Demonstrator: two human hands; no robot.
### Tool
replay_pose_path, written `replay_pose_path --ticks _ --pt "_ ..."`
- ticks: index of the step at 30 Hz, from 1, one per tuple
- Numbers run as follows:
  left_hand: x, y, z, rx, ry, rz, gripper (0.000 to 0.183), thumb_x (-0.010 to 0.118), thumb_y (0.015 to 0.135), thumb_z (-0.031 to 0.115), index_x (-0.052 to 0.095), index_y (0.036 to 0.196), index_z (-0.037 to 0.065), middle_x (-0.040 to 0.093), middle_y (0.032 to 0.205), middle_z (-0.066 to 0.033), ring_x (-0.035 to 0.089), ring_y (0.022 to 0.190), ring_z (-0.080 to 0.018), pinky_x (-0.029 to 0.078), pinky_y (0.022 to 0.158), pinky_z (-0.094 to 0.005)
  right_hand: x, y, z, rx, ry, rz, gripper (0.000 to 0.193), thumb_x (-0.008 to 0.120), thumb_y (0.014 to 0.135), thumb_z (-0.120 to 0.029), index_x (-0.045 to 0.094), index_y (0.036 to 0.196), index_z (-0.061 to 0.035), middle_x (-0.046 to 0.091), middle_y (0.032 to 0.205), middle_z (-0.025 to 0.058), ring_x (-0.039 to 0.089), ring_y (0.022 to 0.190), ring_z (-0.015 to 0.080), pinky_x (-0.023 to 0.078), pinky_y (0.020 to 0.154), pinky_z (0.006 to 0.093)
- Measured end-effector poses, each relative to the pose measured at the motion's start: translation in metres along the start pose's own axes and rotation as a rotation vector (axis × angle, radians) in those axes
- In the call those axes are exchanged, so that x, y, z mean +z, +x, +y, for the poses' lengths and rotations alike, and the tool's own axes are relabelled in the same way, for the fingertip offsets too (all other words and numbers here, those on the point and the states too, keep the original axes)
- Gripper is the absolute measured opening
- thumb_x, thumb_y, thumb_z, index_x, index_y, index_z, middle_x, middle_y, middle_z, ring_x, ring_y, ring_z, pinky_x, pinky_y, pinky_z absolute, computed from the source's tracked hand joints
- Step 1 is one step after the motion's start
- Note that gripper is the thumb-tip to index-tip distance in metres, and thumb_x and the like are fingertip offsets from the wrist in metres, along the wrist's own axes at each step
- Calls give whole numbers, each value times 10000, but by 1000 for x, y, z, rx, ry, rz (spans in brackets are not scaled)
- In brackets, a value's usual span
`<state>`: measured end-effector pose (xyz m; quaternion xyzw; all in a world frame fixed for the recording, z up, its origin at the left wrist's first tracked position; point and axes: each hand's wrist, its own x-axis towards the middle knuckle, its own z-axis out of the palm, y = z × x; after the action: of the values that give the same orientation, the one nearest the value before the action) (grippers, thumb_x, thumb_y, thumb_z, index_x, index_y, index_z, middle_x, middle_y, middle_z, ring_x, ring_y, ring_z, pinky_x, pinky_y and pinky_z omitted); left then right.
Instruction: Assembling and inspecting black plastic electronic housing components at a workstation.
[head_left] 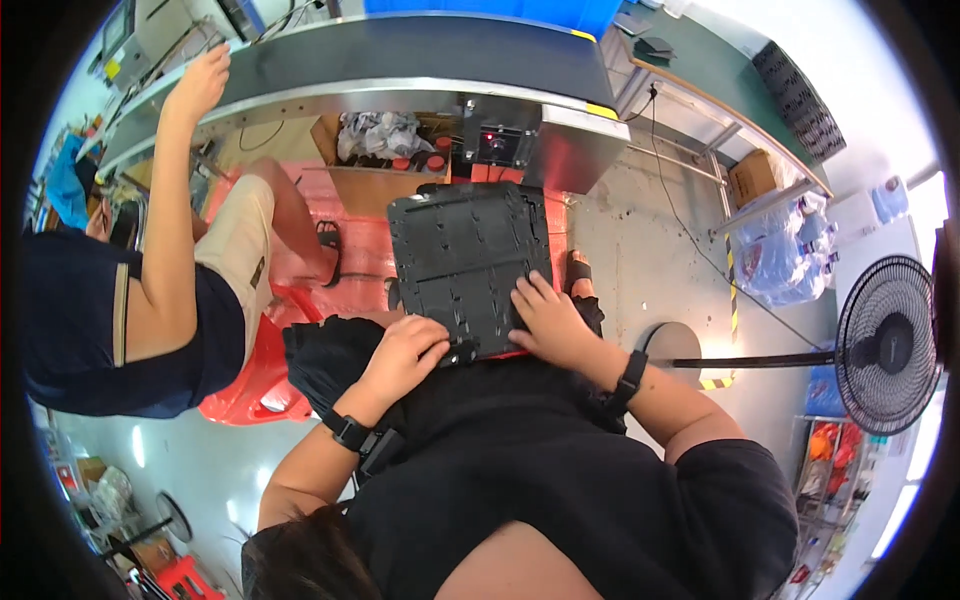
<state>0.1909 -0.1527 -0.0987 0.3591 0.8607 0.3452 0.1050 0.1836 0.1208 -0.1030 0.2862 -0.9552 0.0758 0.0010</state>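
Observation:
A black plastic panel (470,260) with ribs, slots and small raised clips lies tilted across my lap, its far end near the conveyor. My left hand (405,352) is at the panel's near left corner, fingers bent and drawn together with the thumb against the edge. Whether a small part is also between those fingers is hidden. On the panel's near right side rests my right hand (552,320), fingers spread over the edge and the thumb lower down. Both wrists wear black bands.
Ahead runs a dark conveyor belt (400,55) with a metal frame. Beneath it stands a cardboard box (375,190) holding crumpled plastic and red-capped items. At my left a seated co-worker (130,310) reaches to the belt. A black fan (888,345) stands on the right, near a green-topped table (700,80).

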Motion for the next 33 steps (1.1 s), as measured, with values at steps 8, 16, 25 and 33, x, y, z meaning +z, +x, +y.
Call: replay_pose_path --ticks 8,16,25,33 --pt "25 30 -29 -585 41 510 616 631 773 265 375 1242 -44 445 1181 -300 444 1098 -411 377 917 -425 -24 -3 9 525 231 187 533 621 745 -447 528 990 18 502 994 160 479 1005 315 436 784 416" --pt "-68 16 62 -311 251 584 386 613 791 121 483 1127 -17 542 998 -211 507 953 -370 397 839 -404 -93 8 -19 288 289 547 640 727 646 -330 475 1139 -9 444 1142 164 427 1100 341 341 913 448" --pt "-140 58 151 228 744 310 414 646 669 30 579 1073 92 566 1014 -48 479 1089 -264 277 1016 -471 -150 43 -17 -208 634 152 179 554 822 -193 580 894 -31 581 754 176 571 731 363 456 659 406" --pt "-14 44 -5 -498 299 551 755 640 751 355 317 1248 -112 315 1270 -354 336 1176 -461 298 989 -456 14 19 69 697 982 194 289 569 811 -252 605 868 29 613 793 194 599 747 323 452 701 374"
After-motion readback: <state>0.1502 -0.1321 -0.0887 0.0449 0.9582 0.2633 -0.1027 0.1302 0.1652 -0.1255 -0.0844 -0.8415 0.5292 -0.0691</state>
